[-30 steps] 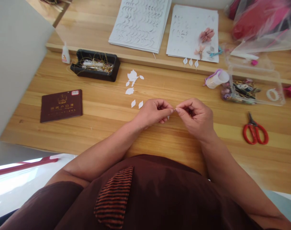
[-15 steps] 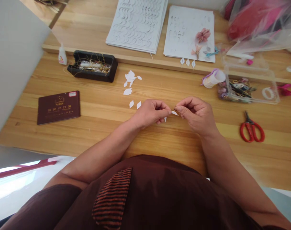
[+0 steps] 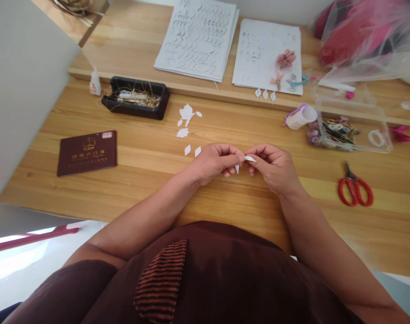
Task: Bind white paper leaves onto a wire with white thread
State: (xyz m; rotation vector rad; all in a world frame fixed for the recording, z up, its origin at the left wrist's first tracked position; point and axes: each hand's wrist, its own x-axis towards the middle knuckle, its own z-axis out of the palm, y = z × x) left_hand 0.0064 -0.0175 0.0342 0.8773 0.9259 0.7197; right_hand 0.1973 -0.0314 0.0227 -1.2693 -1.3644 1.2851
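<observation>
My left hand (image 3: 221,163) pinches a white leaf-shaped paper petal (image 3: 250,158) between thumb and forefinger, and the petal points right across my right thumb. A second white petal (image 3: 238,169) hangs below the left fingertips. My right hand (image 3: 272,165) is closed, its fingertips meeting the left ones at the petal's base. A thin gold wire shows faintly at the right thumb; most of it is hidden. Two loose white petals (image 3: 192,150) lie just left of my left hand. Beyond them is a small group of white paper pieces (image 3: 186,111).
Red-handled scissors (image 3: 355,185) lie at right. A clear box of spools (image 3: 363,143) and a white roll (image 3: 301,117) stand behind. At left are a black wire case (image 3: 162,105), a glue bottle (image 3: 95,84) and a maroon booklet (image 3: 86,155). Paper sheets (image 3: 194,40) rest on the raised ledge.
My right hand has moved in against the left fingertips. The held petal now lies over the right thumb instead of sitting between the hands. The camera view has shifted slightly.
</observation>
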